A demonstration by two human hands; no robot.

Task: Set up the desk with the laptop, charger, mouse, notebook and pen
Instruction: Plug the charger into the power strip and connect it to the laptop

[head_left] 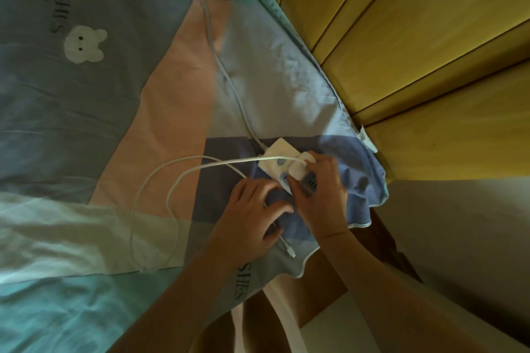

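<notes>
White charger brick (300,165) sits plugged into a white power strip (276,156) on the bedsheet (114,123), nr the bed's corner. Right hand (321,195) grips the charger, fingers curled round it. Left hand (252,215) presses flat on the sheet just beside, fingers relaxed, over the charger cable (160,189), which loops to the left.

White charger (299,170), white cable (160,180); pastel blue-pink patchwork bedsheet (172,94); yellow headboard (415,37).
</notes>
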